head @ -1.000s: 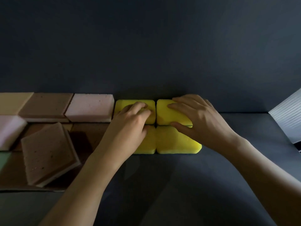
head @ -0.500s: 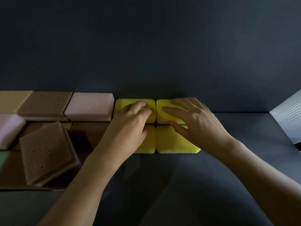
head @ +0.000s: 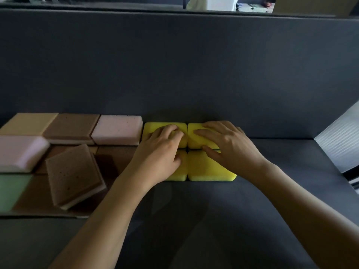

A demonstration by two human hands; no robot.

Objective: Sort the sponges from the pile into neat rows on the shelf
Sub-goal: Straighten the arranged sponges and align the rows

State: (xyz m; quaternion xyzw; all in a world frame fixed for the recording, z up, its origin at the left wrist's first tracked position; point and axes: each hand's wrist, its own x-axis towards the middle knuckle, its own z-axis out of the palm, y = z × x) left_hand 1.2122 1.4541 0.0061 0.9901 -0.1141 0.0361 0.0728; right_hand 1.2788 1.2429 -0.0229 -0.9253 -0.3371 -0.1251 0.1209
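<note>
While your left hand (head: 159, 152) pressed bent fingers onto the back-left yellow sponge (head: 155, 127), your right hand (head: 231, 148) lay spread flat on the back-right yellow sponge (head: 198, 141). With the front yellow sponges (head: 209, 171), they formed a tight block on the shelf (head: 272, 191), against its back wall, beside the pink sponge (head: 116, 129).

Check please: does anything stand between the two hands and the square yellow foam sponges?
Nothing visible does. The left hand and the right hand both rest directly on the block of four square yellow foam sponges.
</note>
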